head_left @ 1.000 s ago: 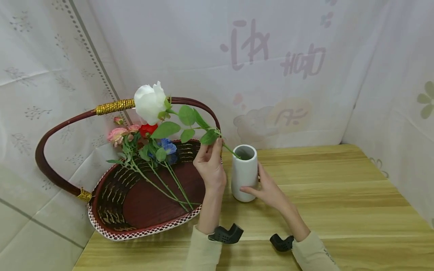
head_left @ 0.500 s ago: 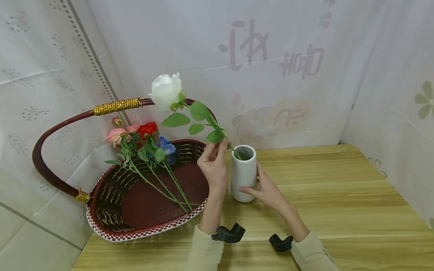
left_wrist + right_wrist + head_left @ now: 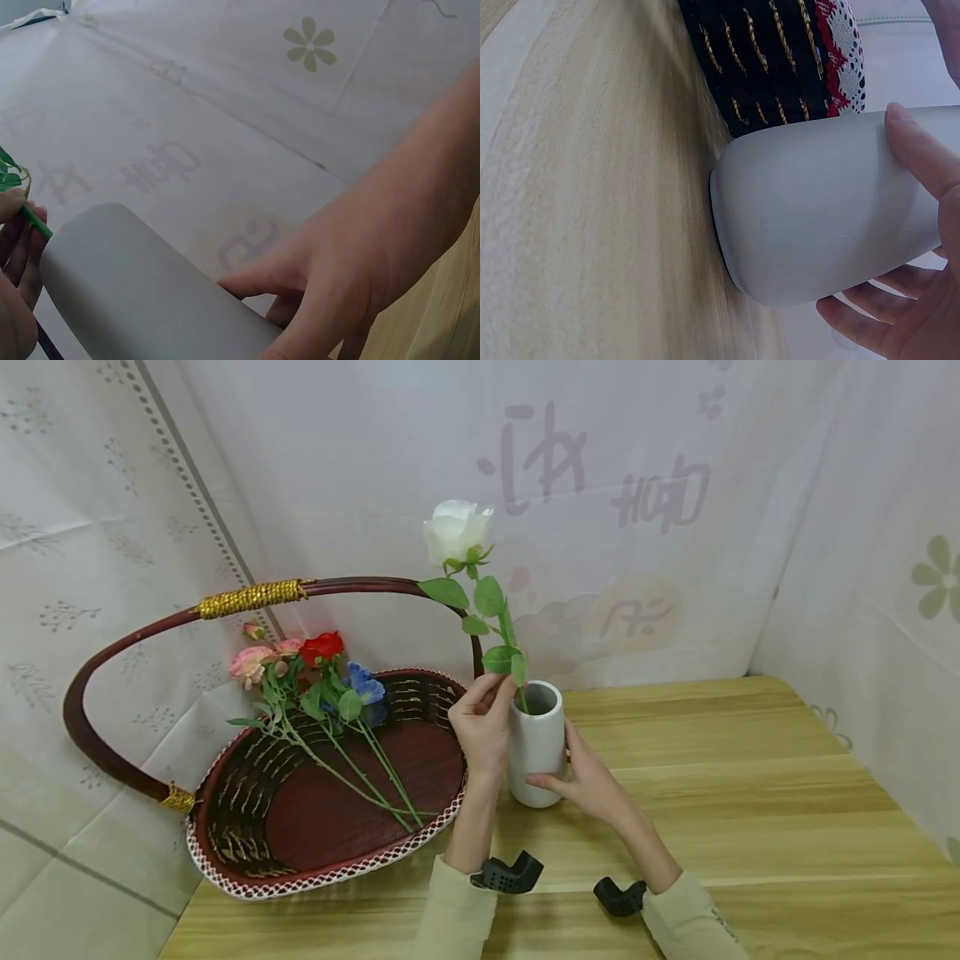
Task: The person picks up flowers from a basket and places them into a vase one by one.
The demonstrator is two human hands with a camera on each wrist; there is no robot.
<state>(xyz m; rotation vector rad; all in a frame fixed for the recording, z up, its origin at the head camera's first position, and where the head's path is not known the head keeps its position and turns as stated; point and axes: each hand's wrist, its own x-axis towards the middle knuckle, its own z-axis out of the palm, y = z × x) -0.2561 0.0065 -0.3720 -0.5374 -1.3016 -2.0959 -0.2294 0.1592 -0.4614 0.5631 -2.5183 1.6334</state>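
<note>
A white rose (image 3: 456,531) with green leaves stands nearly upright in the head view, its lower stem inside the mouth of a white vase (image 3: 536,752). My left hand (image 3: 483,727) pinches the stem just above the rim; the left wrist view also shows that green stem (image 3: 36,222) between the fingertips. Around the vase's right side my right hand (image 3: 592,781) is curled, thumb in front and fingers behind. In the right wrist view the vase (image 3: 817,210) rests with its base on the table. The stem's end is hidden inside the vase.
Left of the vase stands a dark red woven basket (image 3: 330,827) with a tall arched handle (image 3: 360,585). Pink flowers (image 3: 253,664), a red flower (image 3: 322,648) and a blue flower (image 3: 365,683) lie in it. A wooden table (image 3: 720,802) extends right, with printed curtains (image 3: 637,427) behind.
My left hand has moved slightly right, swinging the white rose from leaning left to nearly upright. Its stem has gone further into the vase. My right hand keeps holding the vase in place.
</note>
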